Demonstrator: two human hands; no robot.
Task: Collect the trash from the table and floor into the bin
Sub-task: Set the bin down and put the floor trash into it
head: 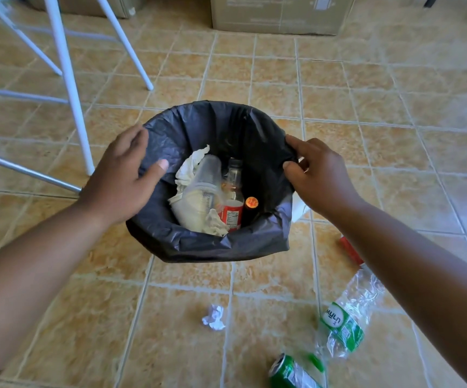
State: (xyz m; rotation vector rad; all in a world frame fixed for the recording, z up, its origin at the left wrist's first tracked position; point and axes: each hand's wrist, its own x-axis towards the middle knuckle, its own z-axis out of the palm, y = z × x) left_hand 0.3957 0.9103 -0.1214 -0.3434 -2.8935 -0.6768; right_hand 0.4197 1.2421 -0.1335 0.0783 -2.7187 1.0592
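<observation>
The bin (198,247) stands on the tiled floor, lined with a black bag. Inside it lie white tissues, clear plastic cups (198,191), a clear bottle with a red label (233,203) and a dark bottle with an orange cap (251,204). My left hand (123,177) grips the bag's left rim, thumb inside. My right hand (319,175) pinches the right rim. On the floor in front of the bin lie a crumpled white tissue (214,317), a crushed clear bottle with a green label (349,315) and a green can (291,372).
White table legs (67,79) stand at the upper left. Cardboard boxes (279,15) sit against the far wall. A red item (349,249) lies partly hidden under my right forearm. A white scrap (299,210) shows beside the bin's right side.
</observation>
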